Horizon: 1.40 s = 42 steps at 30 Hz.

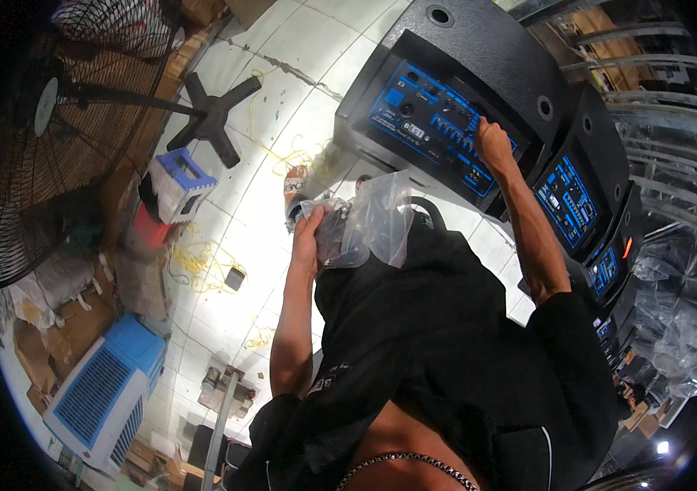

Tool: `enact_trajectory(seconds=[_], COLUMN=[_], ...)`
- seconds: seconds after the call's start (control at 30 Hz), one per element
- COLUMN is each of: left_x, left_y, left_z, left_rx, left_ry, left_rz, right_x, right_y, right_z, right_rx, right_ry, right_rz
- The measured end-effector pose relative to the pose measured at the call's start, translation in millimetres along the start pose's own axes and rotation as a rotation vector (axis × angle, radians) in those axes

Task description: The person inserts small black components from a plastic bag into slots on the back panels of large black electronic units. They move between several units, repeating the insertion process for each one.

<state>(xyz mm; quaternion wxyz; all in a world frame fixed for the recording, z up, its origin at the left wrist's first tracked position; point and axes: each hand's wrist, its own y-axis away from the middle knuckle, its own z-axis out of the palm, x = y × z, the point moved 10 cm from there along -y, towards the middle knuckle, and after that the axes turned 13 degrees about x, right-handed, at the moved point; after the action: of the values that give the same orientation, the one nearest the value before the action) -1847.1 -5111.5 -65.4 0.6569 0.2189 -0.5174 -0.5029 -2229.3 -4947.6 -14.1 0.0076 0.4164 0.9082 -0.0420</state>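
My left hand (308, 239) grips a clear plastic bag (383, 219) in front of my body. Small dark pieces show through the bag's left part, too unclear to name. My right hand (493, 143) is at the control panel (426, 123) of a large black speaker cabinet (479, 49), its fingers closed against the panel's right part. Whatever those fingertips pinch is hidden. Blue markings, small knobs and sockets cover the panel, which lies recessed in the cabinet.
More black speakers (571, 200) with blue panels stand in a row at right, beside clear plastic wrapping (676, 286). At left are a pedestal fan (213, 119), a white and purple step stool (181, 184) and a blue-white air cooler (107, 389). Yellow string (201, 262) litters the tiles.
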Motion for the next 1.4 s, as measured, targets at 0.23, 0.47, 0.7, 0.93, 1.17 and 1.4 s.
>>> enact_trajectory(seconds=[0.23, 0.47, 0.7, 0.93, 1.17, 1.4], left_x=[-6, -3, -9, -17, -15, -19], left_y=[-2, 4, 2, -5, -3, -4], left_z=[-11, -11, -23, -31, -41, -47], left_rx=[0.036, 0.052, 0.059, 0.065, 0.114, 0.117], left_ry=[-0.007, 0.033, 0.057, 0.019, 0.08, 0.084], left_rz=[0.015, 0.026, 0.021, 0.0, 0.002, -0.021], right_x=[-16, -13, -3, 3, -16, 1], right_y=[-2, -10, -13, -11, -7, -18], right_z=[-10, -5, 14, 73, 105, 115], right_rx=[0.039, -0.054, -0.161, -0.321, -0.504, -0.446], right_ry=[0.058, 0.076, 0.101, 0.53, 0.691, 0.511], right_rz=[-0.077, 0.022, 0.066, -0.236, -0.316, -0.139])
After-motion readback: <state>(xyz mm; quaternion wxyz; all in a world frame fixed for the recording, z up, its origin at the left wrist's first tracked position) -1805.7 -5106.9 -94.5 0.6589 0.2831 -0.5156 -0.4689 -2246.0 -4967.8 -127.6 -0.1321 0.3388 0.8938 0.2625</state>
